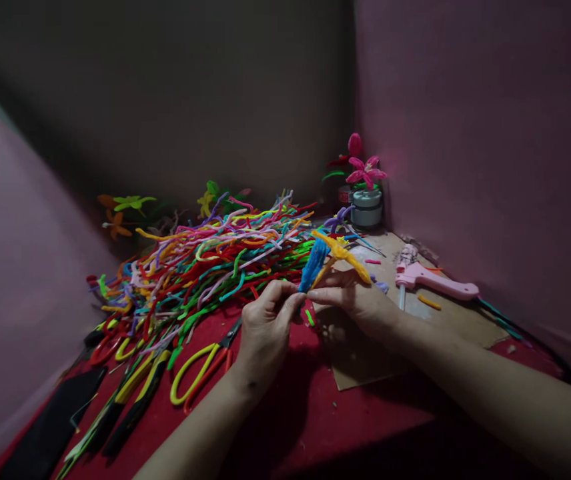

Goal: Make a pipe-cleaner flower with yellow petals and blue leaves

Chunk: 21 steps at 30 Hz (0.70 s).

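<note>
My left hand (268, 330) pinches the lower tip of a blue pipe-cleaner petal (314, 265) between thumb and fingers. From the other side my right hand (360, 303) closes its fingers at the same spot, at the base of an orange pipe-cleaner flower (348, 255) with a yellow centre. The blue petal stands upright against the orange petals, and both pieces meet at my fingertips. What joins them there is hidden. Behind my hands lies a large heap of multicoloured pipe cleaners (210, 260). Scissors with yellow and red handles (193, 380) lie beside my left wrist.
A pink glue gun (435, 279) rests on a cardboard sheet (365, 373) at right. Behind it stands a grey pot (366, 210) with a pink flower (365, 172). Pliers (138, 393) and a black flat object (55, 423) lie at left on the red cloth (300, 427).
</note>
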Each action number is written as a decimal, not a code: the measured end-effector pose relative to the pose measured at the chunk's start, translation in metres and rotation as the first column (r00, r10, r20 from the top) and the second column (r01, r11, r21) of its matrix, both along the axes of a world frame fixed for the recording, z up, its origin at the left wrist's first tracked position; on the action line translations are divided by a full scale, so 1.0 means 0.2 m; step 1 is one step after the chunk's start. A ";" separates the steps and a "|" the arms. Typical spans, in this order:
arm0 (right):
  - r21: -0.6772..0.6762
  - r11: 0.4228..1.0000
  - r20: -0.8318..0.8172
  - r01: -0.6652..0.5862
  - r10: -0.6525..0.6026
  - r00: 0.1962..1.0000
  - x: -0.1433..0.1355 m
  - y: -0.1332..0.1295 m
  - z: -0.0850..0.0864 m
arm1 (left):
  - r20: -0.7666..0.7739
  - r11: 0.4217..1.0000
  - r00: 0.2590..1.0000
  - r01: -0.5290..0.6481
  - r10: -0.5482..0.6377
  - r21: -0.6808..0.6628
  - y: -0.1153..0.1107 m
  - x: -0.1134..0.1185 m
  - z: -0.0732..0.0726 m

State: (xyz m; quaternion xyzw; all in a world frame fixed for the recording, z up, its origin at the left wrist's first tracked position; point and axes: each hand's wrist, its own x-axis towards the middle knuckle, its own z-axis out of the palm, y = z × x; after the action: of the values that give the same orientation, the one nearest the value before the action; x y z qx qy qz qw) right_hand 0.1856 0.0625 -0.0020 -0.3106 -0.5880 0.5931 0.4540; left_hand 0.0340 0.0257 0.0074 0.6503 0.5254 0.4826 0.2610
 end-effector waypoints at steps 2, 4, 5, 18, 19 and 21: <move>0.041 0.999 -0.001 0.030 -0.030 1.000 0.00 0.01 0.00 | -0.017 0.999 0.999 -0.031 0.031 0.021 0.00 0.00 -0.01; 0.089 0.993 0.020 0.074 -0.076 0.997 0.00 0.01 0.00 | -0.044 0.999 0.998 -0.044 0.046 0.030 0.00 0.00 -0.01; 0.107 0.990 0.039 0.096 -0.100 0.994 0.00 0.01 0.00 | -0.068 0.998 0.997 -0.045 0.047 0.034 0.00 0.00 -0.02; 0.033 0.994 -0.013 0.100 -0.099 0.995 -0.01 -0.02 0.02 | -0.382 0.983 0.924 0.034 0.038 0.179 -0.04 0.01 -0.02; 0.081 0.993 0.004 0.089 -0.090 0.996 -0.01 -0.02 0.01 | -0.407 0.979 0.913 0.047 0.038 0.198 -0.04 0.01 -0.02; 0.153 0.986 0.044 0.064 -0.072 0.996 0.00 -0.01 0.00 | -0.425 0.972 0.904 0.063 0.041 0.228 -0.04 0.01 -0.02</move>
State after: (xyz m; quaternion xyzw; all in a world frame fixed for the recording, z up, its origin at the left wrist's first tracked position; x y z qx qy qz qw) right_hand 0.1849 0.0605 -0.0023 -0.3095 -0.6314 0.5230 0.4817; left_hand 0.0362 0.0183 0.0038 0.7694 0.5049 0.3861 0.0634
